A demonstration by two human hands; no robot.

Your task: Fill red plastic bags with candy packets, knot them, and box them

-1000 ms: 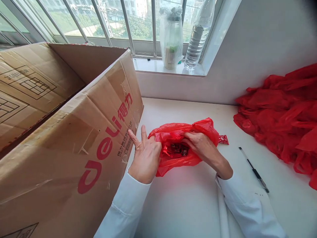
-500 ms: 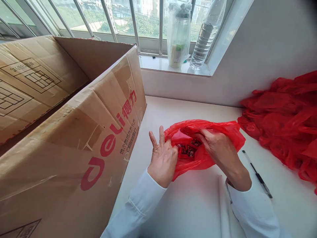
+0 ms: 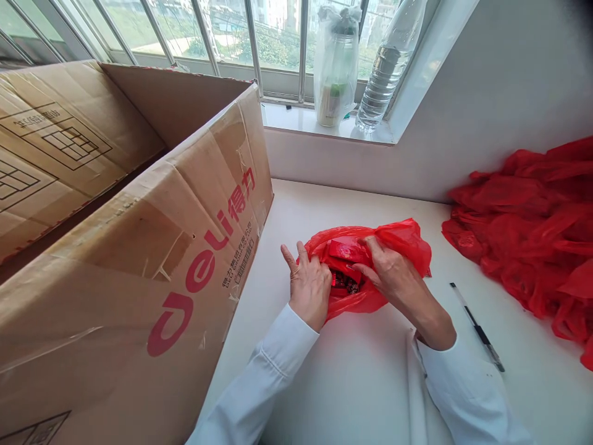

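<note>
A thin red plastic bag lies on the white table with its mouth opened up toward me. My left hand is closed on the bag's left rim, two of its fingers sticking up. Inside, several small dark-red shiny wrapped pieces show at the bottom. A bright red glossy packet lies above them, toward the far side. My right hand reaches into the mouth from the right, thumb and fingers apart beside the packet; some fingertips are hidden.
A large cardboard box stands open on the left. Red thin bags are heaped on the right, with a pen nearer. A water bottle and a plastic-wrapped cup stand on the windowsill. A pale roll lies near my right sleeve.
My right hand has shifted left within the bag, its thumb now apart from the fingers. The red packet shows more plainly. The bag's right side has drawn in; my left hand keeps its hold.
</note>
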